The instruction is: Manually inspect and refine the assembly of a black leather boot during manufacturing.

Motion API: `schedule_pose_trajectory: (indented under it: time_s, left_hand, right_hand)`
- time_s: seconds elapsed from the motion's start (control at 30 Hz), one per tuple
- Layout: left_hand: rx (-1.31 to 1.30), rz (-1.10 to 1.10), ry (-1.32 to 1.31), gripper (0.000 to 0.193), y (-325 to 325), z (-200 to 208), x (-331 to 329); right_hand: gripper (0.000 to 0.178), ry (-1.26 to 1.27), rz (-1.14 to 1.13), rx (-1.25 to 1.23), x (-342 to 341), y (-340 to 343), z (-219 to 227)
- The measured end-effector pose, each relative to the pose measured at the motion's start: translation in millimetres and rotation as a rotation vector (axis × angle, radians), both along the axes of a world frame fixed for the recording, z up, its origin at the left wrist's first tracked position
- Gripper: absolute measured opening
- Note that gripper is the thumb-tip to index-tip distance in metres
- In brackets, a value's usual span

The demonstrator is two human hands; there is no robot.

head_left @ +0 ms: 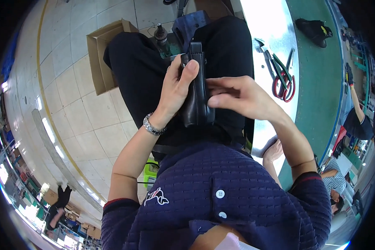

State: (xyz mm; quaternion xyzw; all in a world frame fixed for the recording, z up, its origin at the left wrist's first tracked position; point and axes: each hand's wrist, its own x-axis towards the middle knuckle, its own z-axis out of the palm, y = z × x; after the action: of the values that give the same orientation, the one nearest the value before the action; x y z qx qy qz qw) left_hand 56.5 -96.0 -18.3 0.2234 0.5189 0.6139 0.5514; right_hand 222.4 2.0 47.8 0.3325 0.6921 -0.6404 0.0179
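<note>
A long black leather-like pouch stands upright above my lap, with a strap-like tab at its far end. My left hand is closed around its left side, the thumb lying across the upper part. At the right side of the pouch is my right hand, thumb and forefinger apart. Its thumb tip touches the pouch's edge; the other fingertips are partly hidden. Red-handled scissors and other hand tools lie on the metal-topped bench to the right.
An open cardboard box sits on the floor left of my knee. A dark bottle-shaped object stands between my knees, by a blue object. On the green surface lies a black shoe. Another person's hand rests at the bench's near end.
</note>
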Motion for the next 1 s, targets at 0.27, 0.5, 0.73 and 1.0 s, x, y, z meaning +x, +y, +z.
schedule_pose_trajectory:
  time_s: [0.27,0.5,0.73,1.0]
  left_hand:
    - [0.006,-0.005,0.345,0.047,-14.6,-3.9,7.6]
    - [-0.041,-0.03,0.324,0.046,-6.1,0.2,3.3]
    - [-0.014,0.053,0.098,0.048,12.1,-15.1,-2.6]
    - [0.002,-0.122,-0.132,0.071,-7.8,-36.9,-20.6]
  right_hand:
    - [0.046,-0.191,0.279,0.185,-23.5,-6.0,27.4]
    - [0.05,-0.294,0.297,0.325,-37.0,-13.7,38.1]
    - [0.045,-0.239,0.144,0.349,-28.3,-10.7,20.6]
    - [0.046,0.066,0.012,0.35,-1.9,-36.4,2.0]
